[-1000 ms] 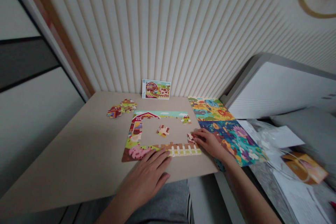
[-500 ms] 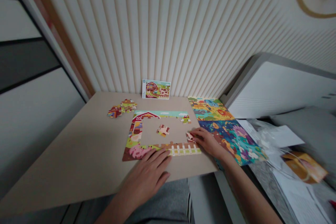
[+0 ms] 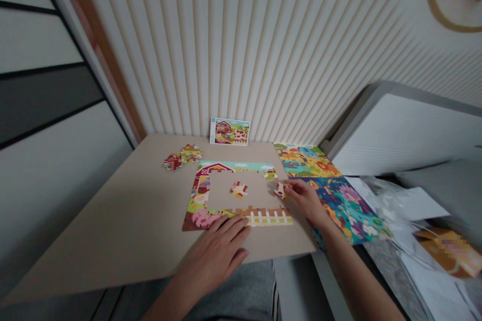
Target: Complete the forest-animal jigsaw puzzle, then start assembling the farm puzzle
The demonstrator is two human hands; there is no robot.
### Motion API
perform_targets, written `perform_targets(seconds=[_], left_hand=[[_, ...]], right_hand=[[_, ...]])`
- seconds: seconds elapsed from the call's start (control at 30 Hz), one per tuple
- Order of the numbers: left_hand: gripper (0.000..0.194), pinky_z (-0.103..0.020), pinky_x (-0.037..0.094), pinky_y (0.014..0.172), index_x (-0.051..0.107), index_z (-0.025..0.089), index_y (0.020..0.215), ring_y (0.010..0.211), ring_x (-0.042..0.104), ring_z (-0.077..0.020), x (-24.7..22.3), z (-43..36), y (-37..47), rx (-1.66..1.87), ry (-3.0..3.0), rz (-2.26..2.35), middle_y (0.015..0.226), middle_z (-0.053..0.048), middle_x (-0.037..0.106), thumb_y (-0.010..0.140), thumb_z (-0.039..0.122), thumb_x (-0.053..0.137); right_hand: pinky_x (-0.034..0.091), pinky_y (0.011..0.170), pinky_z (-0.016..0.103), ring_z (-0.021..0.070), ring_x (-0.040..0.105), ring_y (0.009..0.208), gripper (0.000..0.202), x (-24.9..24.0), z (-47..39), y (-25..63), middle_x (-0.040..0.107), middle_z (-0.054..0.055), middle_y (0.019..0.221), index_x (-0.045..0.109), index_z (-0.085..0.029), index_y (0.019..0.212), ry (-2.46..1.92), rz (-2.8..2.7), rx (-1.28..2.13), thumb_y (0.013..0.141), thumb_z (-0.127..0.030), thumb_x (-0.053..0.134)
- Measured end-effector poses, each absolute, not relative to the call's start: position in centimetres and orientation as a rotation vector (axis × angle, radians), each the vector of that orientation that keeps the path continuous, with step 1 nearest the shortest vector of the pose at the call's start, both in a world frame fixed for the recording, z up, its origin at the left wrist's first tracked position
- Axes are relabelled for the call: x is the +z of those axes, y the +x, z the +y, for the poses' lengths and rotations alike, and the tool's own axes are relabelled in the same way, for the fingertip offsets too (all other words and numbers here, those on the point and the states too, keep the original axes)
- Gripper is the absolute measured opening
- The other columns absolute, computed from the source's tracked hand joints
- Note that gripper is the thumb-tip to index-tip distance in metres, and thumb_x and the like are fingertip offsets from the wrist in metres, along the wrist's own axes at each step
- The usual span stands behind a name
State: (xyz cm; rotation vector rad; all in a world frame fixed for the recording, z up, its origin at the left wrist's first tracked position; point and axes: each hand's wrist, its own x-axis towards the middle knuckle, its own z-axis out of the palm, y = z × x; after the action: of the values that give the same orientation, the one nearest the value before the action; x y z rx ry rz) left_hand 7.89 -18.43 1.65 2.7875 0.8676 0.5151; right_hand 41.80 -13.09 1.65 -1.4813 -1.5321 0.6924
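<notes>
A farm jigsaw puzzle [image 3: 205, 167] lies on the table as a frame of joined pieces, with a gap along its right side. My right hand [image 3: 306, 199] pinches a white and brown puzzle piece [image 3: 280, 190] beside that gap. Spread flat, my left hand [image 3: 225, 243] rests with its fingertips on the puzzle's lower border, near the pink pig and the white fence. A loose cow-patterned piece [image 3: 238, 189] lies inside the frame. Several more loose pieces [image 3: 191, 153] are piled at the upper left of the puzzle.
The farm picture card [image 3: 230, 131] leans on the ribbed wall behind the table [image 3: 124, 220]. An animal puzzle [image 3: 305, 159] and a blue sea puzzle [image 3: 350, 205] lie at the right. Papers, a plastic bag and an orange box [image 3: 448, 251] are beyond the table's right side.
My right hand has lifted the puzzle piece off the spot above the fence and drawn it slightly up and back. My left hand stays on the lower border. The view has shifted a little.
</notes>
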Motion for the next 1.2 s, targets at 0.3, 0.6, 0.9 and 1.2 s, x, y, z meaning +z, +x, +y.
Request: perform_targets(seconds=[0.3,0.6,0.9,1.2], left_hand=[[0.046,-0.046,0.029,0.118,0.046,0.028,0.145,0.136,0.045,-0.024,2.1,-18.6,8.0,0.493,2.783,0.888,0.149,-0.002,0.051,0.1,0.039,0.051],[0.045,-0.045,0.029,0.118,0.048,0.028,0.143,0.135,0.047,-0.0237,1.9,-18.5,7.9,0.558,2.791,0.873,0.145,-0.004,0.054,0.1,0.041,0.049],[0.046,-0.046,0.029,0.118,0.047,0.028,0.144,0.138,0.043,-0.0242,2.1,-18.5,8.0,0.52,2.776,0.878,0.149,-0.003,0.051,0.099,0.038,0.052],[0.046,-0.045,0.03,0.118,0.047,0.028,0.144,0.139,0.043,-0.0234,1.7,-18.4,7.9,0.541,2.769,0.86,0.149,-0.003,0.051,0.1,0.038,0.05]], right_hand=[[0.05,0.086,0.033,0.0195,0.063,0.093,0.026,3.3,-12.3,30.1,0.068,0.007,0.104,0.072,-0.024,0.113,-1.32,-1.992,0.762,0.096,-0.039,0.059],[0.044,0.089,0.036,0.0219,0.059,0.094,0.025,2.0,-8.6,28.8,0.067,0.008,0.1,0.071,-0.02,0.099,-1.567,-2.128,0.395,0.08,-0.035,0.077],[0.05,0.074,0.029,0.0161,0.061,0.08,0.035,3.3,-7.7,33.1,0.066,0.003,0.09,0.063,-0.02,0.118,-1.264,-1.672,0.823,0.089,-0.04,0.063],[0.048,0.062,0.026,0.016,0.061,0.07,0.035,3.5,-10.9,43.3,0.07,0.004,0.082,0.072,-0.017,0.096,-1.481,-1.767,0.968,0.086,-0.049,0.066]])
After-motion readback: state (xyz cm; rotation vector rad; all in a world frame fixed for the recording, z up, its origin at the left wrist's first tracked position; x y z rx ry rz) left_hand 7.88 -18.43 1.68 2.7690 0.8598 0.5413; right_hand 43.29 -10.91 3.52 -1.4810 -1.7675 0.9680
